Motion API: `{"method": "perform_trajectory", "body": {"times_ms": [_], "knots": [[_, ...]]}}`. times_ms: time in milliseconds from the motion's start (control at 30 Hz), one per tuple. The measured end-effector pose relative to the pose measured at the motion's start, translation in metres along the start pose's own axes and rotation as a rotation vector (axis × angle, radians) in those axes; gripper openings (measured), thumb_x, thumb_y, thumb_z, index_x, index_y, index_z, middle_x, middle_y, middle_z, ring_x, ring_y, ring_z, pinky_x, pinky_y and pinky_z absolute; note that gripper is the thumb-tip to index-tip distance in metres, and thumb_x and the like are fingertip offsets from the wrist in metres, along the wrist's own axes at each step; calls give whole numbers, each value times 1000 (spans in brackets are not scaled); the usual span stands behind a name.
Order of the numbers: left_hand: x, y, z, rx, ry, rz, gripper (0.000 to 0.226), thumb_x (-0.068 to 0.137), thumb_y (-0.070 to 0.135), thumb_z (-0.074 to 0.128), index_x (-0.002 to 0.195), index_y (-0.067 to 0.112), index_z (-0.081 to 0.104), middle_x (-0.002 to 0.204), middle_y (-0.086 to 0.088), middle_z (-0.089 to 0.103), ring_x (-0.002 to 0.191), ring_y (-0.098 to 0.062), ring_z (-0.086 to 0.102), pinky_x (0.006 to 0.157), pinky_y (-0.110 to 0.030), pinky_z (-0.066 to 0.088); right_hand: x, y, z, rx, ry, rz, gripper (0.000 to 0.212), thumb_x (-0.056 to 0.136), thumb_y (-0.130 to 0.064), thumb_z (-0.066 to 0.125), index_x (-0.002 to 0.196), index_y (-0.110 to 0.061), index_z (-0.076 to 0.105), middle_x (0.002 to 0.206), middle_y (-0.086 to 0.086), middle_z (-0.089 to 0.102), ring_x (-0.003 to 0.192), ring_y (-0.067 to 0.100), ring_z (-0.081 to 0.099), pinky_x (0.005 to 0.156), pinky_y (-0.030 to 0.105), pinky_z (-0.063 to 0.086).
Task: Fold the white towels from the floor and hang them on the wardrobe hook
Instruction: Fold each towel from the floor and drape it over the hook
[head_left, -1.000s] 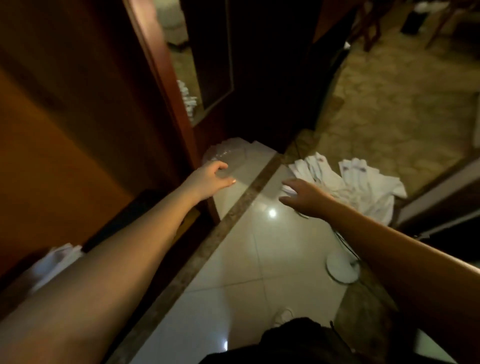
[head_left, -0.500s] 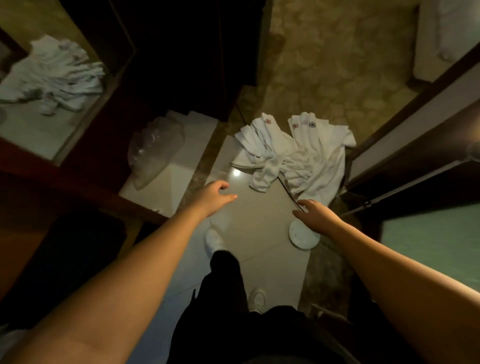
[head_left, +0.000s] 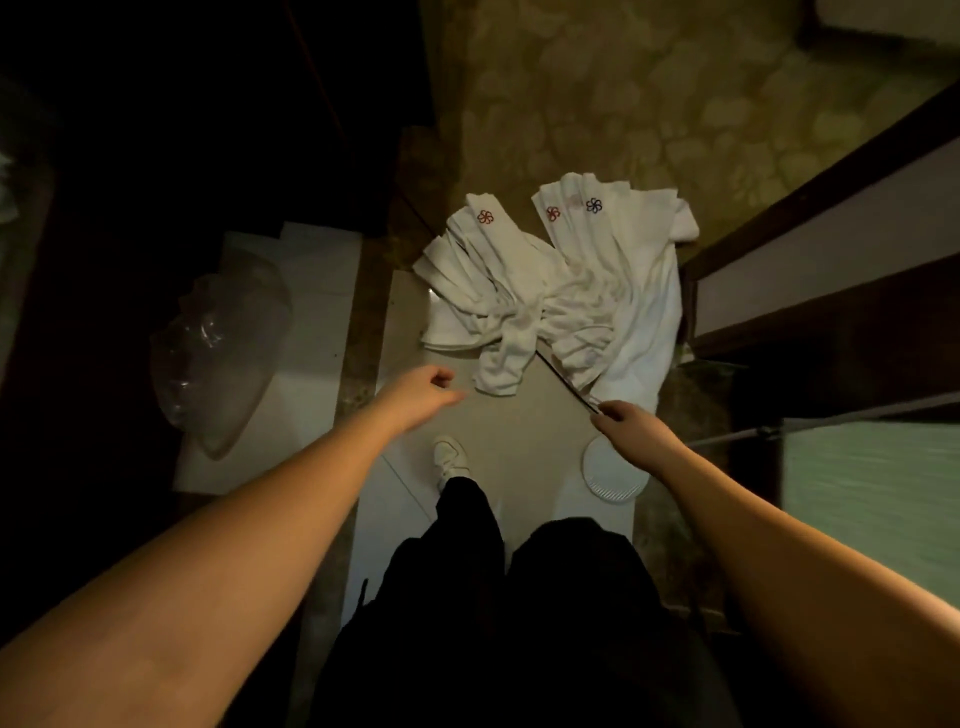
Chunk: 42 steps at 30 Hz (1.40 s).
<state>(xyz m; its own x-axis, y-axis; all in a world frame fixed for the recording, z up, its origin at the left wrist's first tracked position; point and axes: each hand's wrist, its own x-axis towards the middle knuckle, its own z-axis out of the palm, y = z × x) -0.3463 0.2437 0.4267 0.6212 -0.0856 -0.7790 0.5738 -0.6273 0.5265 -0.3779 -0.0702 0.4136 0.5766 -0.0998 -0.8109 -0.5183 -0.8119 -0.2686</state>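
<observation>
White towels (head_left: 550, 291) heaped on the floor, part on the pale tile strip (head_left: 498, 415), part on the patterned stone beyond it. Three small flower emblems showing on the far folds, two red and one blue. Crumpled and overlapping; exact count hard to tell.

Containers: only a clear plastic bag (head_left: 218, 358), left of the towels, lying on a white panel (head_left: 311, 291); contents not discernible. A round white ribbed disc (head_left: 613, 478) on the tile, nearer than the towels, just under the right wrist.

Left hand (head_left: 415, 395) raised near the towels' near-left edge, fingers loosely curled, gripping nothing, not touching cloth. Right hand (head_left: 628, 426) near the towels' near-right corner, fingertips pinched together at the end of a thin dark line (head_left: 566, 379) running diagonally to the pile; whether a cord or a floor seam, and whether truly gripped, cannot tell.

Edges: dark wood frame (head_left: 810, 218) close along the towels' right side; dark wardrobe (head_left: 208, 130) bounding the left, past the panel. Open tile between towels and hands. One white shoe (head_left: 449, 457) and black trousers (head_left: 519, 597) on the tile, nearer than the towels.
</observation>
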Motion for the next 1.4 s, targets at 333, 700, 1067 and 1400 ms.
{"method": "perform_trajectory", "body": {"times_ms": [333, 700, 1067, 1400], "knots": [[164, -45, -2, 46, -100, -149, 45, 92, 39, 69, 129, 15, 63, 123, -4, 65, 93, -12, 58, 73, -24, 42, 160, -49, 28, 112, -138, 38, 32, 102, -35, 51, 121, -16, 67, 124, 13, 66, 96, 24, 57, 81, 33, 40], [351, -128, 97, -118, -153, -370, 33, 94, 38, 67, 110, 9, 68, 109, -10, 70, 100, -28, 67, 89, -37, 51, 363, -6, 124, -38, -300, 49, 33, 102, -32, 56, 124, -11, 68, 122, 11, 68, 111, 26, 61, 83, 25, 36], [484, -169, 186, -236, -134, -382, 60, 90, 33, 73, 139, 11, 46, 124, -4, 57, 115, -29, 59, 103, -45, 49, 519, -2, 172, -485, -242, -579, 59, 95, -31, 67, 149, -22, 47, 162, 1, 33, 137, 30, 44, 108, 47, 41], [467, -171, 211, -541, -40, -387, 19, 96, 29, 66, 82, 17, 67, 83, -10, 67, 79, -27, 62, 69, -33, 51, 501, 23, 148, -198, 84, -486, 21, 94, -13, 70, 105, 4, 72, 106, 25, 66, 99, 40, 61, 88, 35, 43]]}}
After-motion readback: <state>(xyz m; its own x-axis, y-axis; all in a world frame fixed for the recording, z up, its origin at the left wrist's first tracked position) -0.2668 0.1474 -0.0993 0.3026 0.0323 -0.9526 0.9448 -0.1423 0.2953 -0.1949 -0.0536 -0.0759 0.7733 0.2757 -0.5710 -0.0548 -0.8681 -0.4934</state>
